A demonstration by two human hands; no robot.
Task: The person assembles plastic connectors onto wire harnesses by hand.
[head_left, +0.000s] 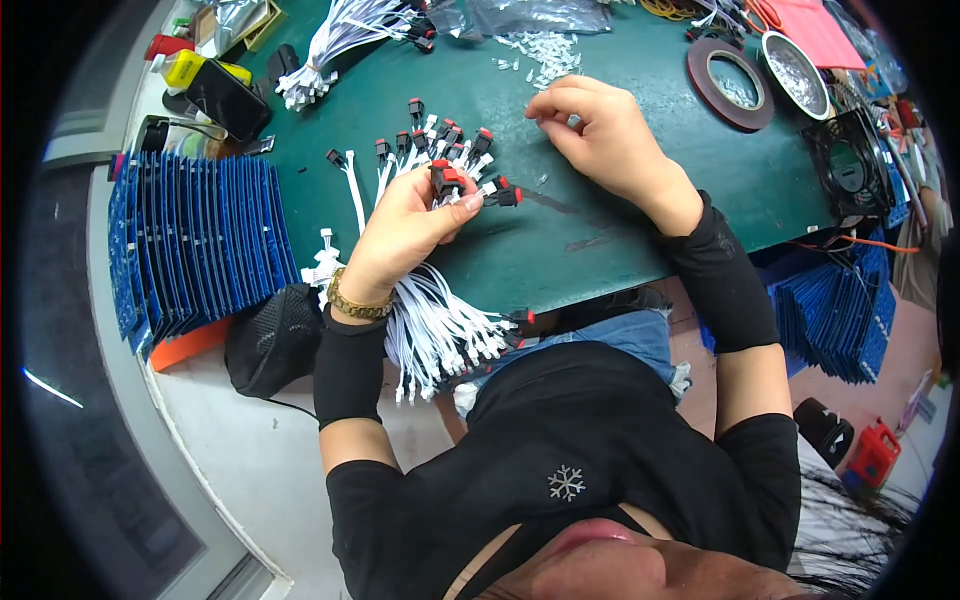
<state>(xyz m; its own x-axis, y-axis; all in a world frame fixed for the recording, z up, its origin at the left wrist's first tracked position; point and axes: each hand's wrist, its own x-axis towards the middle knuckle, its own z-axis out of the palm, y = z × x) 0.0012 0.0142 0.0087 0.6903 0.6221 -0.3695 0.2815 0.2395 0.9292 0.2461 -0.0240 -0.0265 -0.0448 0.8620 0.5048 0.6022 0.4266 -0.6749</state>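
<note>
Green desk (pixel 600 230), matte w/ scuffs, cluttered at far edge. Left hand (pixel 405 225) has fingers closed round a fat bundle of white wires (pixel 435 330); red-black plastic connectors (pixel 450 160) fan out at its far end, loose tails droop over near edge. Right hand (pixel 600 135), just right of bundle, fingers pinched shut on smth too small to tell. Best keep bundle tight & connector ends level, feed one at a time. Glossy tape roll (pixel 730 85) far right; ribbed blue stack (pixel 195 250) left.
</note>
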